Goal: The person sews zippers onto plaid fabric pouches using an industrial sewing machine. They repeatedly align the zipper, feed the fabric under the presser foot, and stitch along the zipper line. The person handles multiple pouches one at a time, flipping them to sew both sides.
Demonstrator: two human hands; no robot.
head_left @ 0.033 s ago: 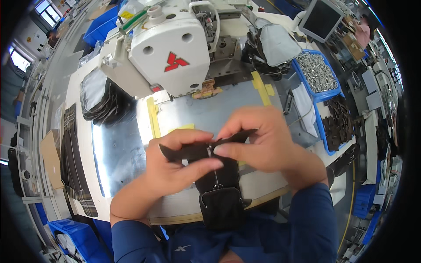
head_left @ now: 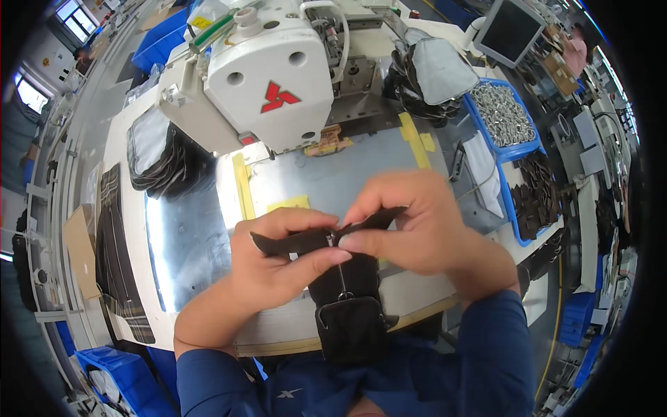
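My left hand [head_left: 267,264] pinches one side of a dark fabric strip [head_left: 295,243] between thumb and fingers. On the strip's other side my right hand [head_left: 420,222] grips it the same way, close to the middle. A small silvery metal piece [head_left: 330,238] shows between my thumbs; its kind is too small to tell. Below hangs black fabric with a zipper line [head_left: 341,281] running down it, ending in a small black zippered pouch [head_left: 351,326] over the table's front edge. My hands hide where strip and black fabric meet.
A white sewing machine [head_left: 271,76] stands ahead over a metal plate [head_left: 347,170] with yellow tape. Stacks of dark padded pieces [head_left: 156,156] lie left and back right. Blue bins at right hold metal hooks [head_left: 504,115] and brown fabric pieces [head_left: 533,194]. A screen [head_left: 509,31] stands behind.
My left thumb has shifted slightly up toward the metal piece. Both hands keep their hold on the strip.
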